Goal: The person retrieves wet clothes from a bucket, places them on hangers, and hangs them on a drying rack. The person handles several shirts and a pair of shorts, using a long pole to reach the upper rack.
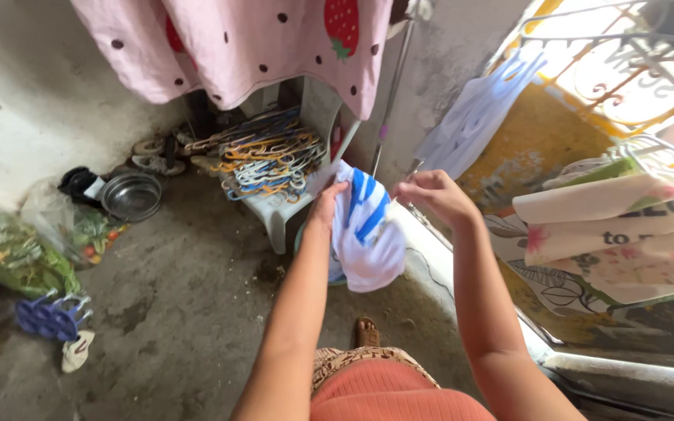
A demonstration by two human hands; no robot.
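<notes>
White-and-blue garment [368,234] hangs pinched between left hand [325,206] and right hand [438,195], above bare concrete floor [189,312]

A home's laundry corner, half outdoors. Rough concrete floor [189,312] and bare plastered wall [33,93]. Pink strawberry-print cloth [251,47] hung overhead, a white garment [473,117] drying by a barred window [626,70]. White plastic chair [306,156] heaped with hangers [263,160]. Steel bowl [131,195], sandals [154,156] and bagged greens [9,249] on the floor.
</notes>
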